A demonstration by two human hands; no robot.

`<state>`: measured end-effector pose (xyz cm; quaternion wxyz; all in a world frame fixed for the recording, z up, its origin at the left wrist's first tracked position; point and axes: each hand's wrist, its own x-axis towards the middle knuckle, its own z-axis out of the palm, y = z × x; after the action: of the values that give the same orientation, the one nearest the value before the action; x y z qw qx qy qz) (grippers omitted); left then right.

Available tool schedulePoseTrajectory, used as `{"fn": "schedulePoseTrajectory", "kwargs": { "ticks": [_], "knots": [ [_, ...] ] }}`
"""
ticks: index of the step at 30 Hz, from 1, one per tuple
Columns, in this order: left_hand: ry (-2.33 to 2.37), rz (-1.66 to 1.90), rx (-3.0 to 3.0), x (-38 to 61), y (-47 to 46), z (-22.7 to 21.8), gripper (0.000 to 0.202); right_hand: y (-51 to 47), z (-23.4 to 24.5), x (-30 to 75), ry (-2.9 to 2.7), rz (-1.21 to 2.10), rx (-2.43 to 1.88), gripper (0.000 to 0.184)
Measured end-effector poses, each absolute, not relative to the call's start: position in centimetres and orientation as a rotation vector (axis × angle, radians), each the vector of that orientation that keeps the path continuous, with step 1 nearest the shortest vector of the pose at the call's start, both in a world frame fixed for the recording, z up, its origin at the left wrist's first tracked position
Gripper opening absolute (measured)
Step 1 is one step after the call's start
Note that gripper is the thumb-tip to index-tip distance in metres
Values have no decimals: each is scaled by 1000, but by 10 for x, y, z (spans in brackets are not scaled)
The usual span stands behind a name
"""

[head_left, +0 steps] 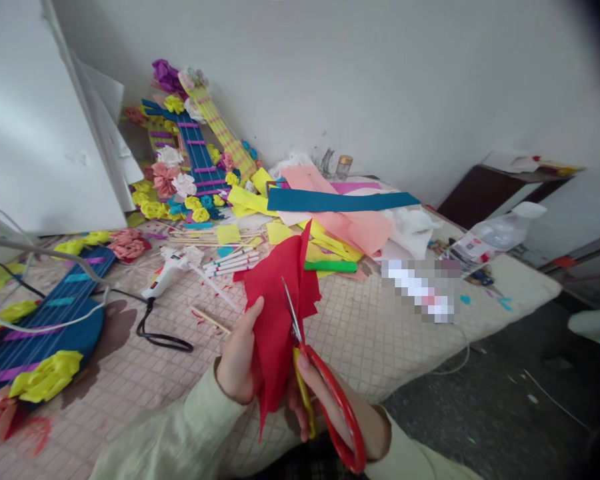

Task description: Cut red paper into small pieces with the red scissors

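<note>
My left hand is closed on a sheet of red paper, its thumb lying on the near face. The sheet is folded or layered, with jagged edges at the right and a narrow point at the bottom. In my right hand is a pair of scissors with one red and one yellow handle. The blades lie against the red sheet and point up and away. One blade shows in front of the sheet; the other is mostly hidden. Both hands are above the near edge of the cloth-covered table.
A white hot glue gun with a black cord lies left of the sheet. Beyond it are markers and paper strips. Paper-flowered guitar shapes lean at the wall; another lies left. A plastic bottle is at right.
</note>
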<state>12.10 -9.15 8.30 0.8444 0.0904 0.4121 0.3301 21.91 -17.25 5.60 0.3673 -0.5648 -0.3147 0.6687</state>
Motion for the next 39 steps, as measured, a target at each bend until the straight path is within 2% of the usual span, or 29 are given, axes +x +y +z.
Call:
{"fn": "schedulePoseTrajectory", "kwargs": {
  "ticks": [22, 39],
  "knots": [
    [847, 655, 154, 122, -90, 86, 44, -171, 37, 216, -917, 1669, -1362, 56],
    [832, 651, 134, 119, -89, 91, 44, -171, 37, 213, -788, 1700, -1479, 63]
  ]
}}
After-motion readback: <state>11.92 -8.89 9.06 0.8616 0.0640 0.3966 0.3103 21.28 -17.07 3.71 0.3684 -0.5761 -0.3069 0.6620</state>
